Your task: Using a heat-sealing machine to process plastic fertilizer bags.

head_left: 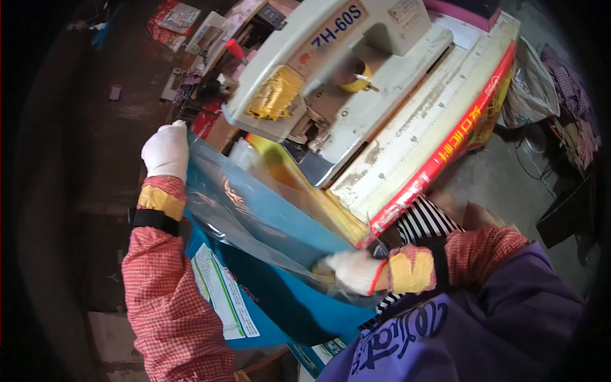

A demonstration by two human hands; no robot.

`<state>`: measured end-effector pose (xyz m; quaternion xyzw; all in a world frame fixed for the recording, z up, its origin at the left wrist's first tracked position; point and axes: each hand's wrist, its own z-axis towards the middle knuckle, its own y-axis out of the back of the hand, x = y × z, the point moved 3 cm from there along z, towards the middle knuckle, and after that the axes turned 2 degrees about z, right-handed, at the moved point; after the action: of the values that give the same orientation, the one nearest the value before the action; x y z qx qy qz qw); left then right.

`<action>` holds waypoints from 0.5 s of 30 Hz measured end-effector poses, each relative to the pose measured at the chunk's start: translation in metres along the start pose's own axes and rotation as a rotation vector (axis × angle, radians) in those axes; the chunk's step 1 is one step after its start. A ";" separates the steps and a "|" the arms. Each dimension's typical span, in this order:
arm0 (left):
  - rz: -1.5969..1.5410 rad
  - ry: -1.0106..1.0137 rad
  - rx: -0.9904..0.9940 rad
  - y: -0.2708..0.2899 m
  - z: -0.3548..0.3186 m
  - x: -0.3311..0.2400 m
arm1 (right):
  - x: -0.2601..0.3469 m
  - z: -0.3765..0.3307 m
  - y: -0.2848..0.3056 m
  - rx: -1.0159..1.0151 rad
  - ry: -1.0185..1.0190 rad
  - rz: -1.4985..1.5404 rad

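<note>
A large blue plastic bag [289, 310] with a pale printed panel hangs in front of me, and a sheet of clear, bluish plastic film [254, 202] stretches along its top. My left hand [165, 151], in a white glove, is closed on the film's upper left corner. At the other end of the film, near my body, my right hand [353, 270] is also gloved and closed on its edge; motion blurs the fingertips. Just beyond the film stands a grey-white sewing machine [375, 60], its needle area close to the bag's far side.
The machine's pale table [382, 172] has a ruler scale and a red-and-yellow taped edge. Yellow material [286, 169] lies under the film. Back left is a cluttered bench [219, 41] with a red-handled tool. A whitish sack [528, 86] and cloths [566, 89] lie at right.
</note>
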<state>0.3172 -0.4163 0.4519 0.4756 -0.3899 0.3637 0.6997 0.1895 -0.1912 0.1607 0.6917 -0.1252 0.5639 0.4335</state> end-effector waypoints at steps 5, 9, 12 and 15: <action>-0.012 -0.090 0.081 0.008 0.002 -0.010 | 0.019 0.001 0.115 -0.920 0.133 0.019; 0.007 -0.123 0.083 0.009 0.004 -0.021 | 0.015 0.006 0.115 -0.342 -0.077 0.547; 0.021 -0.145 0.099 0.013 0.003 -0.027 | 0.029 -0.001 0.113 -0.510 0.241 0.319; 0.014 -0.163 0.134 0.014 0.004 -0.033 | 0.026 0.013 0.104 -0.146 -0.078 0.778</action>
<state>0.2900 -0.4201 0.4291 0.5464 -0.4236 0.3541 0.6297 0.1380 -0.2549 0.2313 0.5808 -0.4340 0.6490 0.2302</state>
